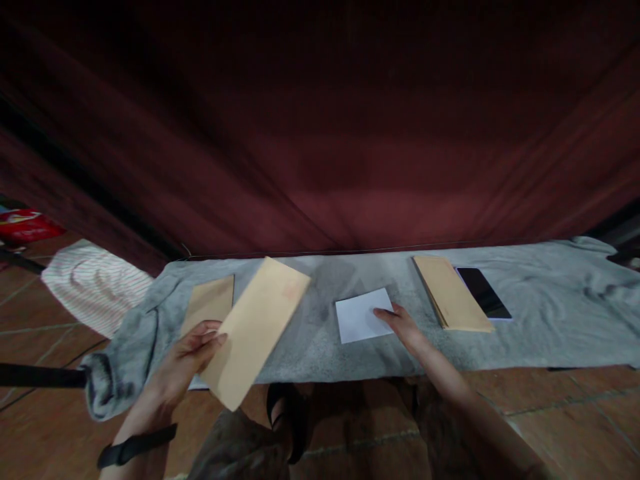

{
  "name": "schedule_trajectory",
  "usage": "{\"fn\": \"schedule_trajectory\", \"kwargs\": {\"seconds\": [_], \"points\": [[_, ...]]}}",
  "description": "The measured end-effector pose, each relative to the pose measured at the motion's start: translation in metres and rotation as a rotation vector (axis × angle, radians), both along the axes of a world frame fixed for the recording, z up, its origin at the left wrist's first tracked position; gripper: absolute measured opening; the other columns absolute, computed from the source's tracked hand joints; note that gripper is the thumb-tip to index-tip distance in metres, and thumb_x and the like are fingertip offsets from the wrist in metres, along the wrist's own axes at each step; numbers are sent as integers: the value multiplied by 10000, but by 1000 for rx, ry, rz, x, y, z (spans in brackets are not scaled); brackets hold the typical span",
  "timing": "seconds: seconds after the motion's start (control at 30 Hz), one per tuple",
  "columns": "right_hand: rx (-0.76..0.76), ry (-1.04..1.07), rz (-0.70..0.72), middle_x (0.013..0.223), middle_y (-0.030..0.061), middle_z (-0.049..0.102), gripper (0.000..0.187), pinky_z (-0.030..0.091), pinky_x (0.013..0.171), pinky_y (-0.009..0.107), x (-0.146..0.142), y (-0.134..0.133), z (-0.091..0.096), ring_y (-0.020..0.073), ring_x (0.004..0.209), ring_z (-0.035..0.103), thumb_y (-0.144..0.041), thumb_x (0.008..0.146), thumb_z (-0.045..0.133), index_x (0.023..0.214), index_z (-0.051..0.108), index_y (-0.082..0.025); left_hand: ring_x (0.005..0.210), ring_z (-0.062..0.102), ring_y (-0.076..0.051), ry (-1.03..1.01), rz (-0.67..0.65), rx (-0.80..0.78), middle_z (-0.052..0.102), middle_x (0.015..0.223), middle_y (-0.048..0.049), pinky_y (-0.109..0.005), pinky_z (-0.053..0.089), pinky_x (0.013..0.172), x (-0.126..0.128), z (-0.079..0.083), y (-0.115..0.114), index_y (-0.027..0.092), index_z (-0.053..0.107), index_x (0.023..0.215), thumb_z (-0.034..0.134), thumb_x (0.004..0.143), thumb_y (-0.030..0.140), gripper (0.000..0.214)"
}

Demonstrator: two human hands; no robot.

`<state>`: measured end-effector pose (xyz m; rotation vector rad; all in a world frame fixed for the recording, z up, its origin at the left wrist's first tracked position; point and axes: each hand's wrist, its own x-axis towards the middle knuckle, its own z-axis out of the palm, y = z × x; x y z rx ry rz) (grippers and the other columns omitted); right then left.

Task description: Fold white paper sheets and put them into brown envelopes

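My left hand (197, 353) pinches a long tan envelope (263, 320) by its lower left edge and holds it tilted above the cloth. Partly behind that hand, another tan envelope (213, 301) lies on the left of the cloth. My right hand (399, 322) grips the right edge of a white sheet of paper (361, 319), thumb on top and the other fingers hidden beneath. To the right of this hand lies a stack of tan envelopes (453, 293).
A dark-screened phone (484, 293) lies beside the stack, partly under it. Grey cloth (550, 300) covers the narrow bench. Behind it hangs a dark red curtain (350, 167). Striped fabric (97, 287) and a red package (30, 227) are at the left, above a tiled floor (565, 407).
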<state>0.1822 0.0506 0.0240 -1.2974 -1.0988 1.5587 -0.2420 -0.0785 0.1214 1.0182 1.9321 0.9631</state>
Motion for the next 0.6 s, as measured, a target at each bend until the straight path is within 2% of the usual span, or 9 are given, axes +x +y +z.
{"fn": "schedule_trajectory", "kwargs": {"seconds": [0.07, 0.17, 0.23, 0.27, 0.33, 0.4, 0.5, 0.57, 0.6], "points": [[39, -23, -36, 896, 82, 790, 403, 577, 804, 391, 3, 5, -3, 307, 853, 729, -493, 637, 798, 914, 746, -204, 651, 624, -205, -117, -239, -85, 699, 744, -21, -312, 480, 574, 25, -2, 16, 228, 657, 875, 746, 605, 593, 462], [123, -122, -116, 911, 71, 784, 396, 565, 816, 400, 10, 13, -8, 298, 873, 715, -492, 642, 768, 907, 723, -202, 668, 617, -209, -37, -462, -111, 680, 723, -18, -310, 481, 595, 53, -16, 45, 226, 673, 798, 661, 693, 509, 301], [144, -158, -146, 901, 63, 778, 390, 560, 809, 394, 12, 16, -11, 286, 864, 708, -486, 632, 750, 895, 710, -200, 704, 637, -222, 146, -506, -99, 684, 729, -20, -326, 506, 642, 63, -29, 63, 234, 687, 800, 598, 749, 408, 202], [142, -154, -149, 893, 59, 776, 386, 559, 797, 385, 13, 17, -12, 277, 850, 706, -478, 630, 743, 897, 705, -201, 761, 657, -233, 277, -485, -61, 705, 774, -28, -345, 524, 705, 68, -35, 71, 238, 701, 831, 585, 760, 349, 175], [130, -122, -144, 878, 47, 772, 385, 560, 768, 361, 13, 18, -14, 257, 818, 704, -452, 625, 736, 917, 697, -205, 971, 674, -264, 550, -416, 78, 744, 977, -61, -408, 517, 904, 79, -48, 83, 241, 725, 973, 580, 776, 256, 245], [119, -92, -145, 868, 36, 770, 397, 561, 744, 341, 12, 19, -16, 241, 794, 705, -424, 615, 734, 947, 691, -209, 1194, 609, -291, 729, -382, 248, 700, 1231, -107, -476, 427, 1075, 97, -62, 87, 228, 702, 1152, 586, 809, 232, 362], [113, -88, -159, 862, 36, 771, 404, 565, 720, 330, 14, 21, -19, 234, 777, 710, -412, 615, 727, 960, 691, -204, 1306, 545, -310, 759, -513, 350, 619, 1387, -140, -529, 378, 1131, 131, -84, 83, 215, 662, 1256, 594, 869, 305, 403], [127, -112, -174, 859, 46, 774, 397, 566, 699, 332, 17, 23, -21, 237, 764, 712, -426, 629, 723, 951, 697, -195, 1331, 530, -298, 773, -647, 351, 601, 1428, -103, -544, 334, 1167, 146, -91, 80, 255, 651, 1276, 575, 896, 313, 391], [153, -135, -175, 855, 52, 775, 394, 565, 685, 333, 18, 24, -22, 239, 753, 712, -436, 642, 717, 949, 699, -190, 1344, 519, -291, 796, -656, 343, 595, 1437, -98, -539, 316, 1181, 148, -91, 81, 256, 641, 1291, 546, 915, 308, 391]]}}
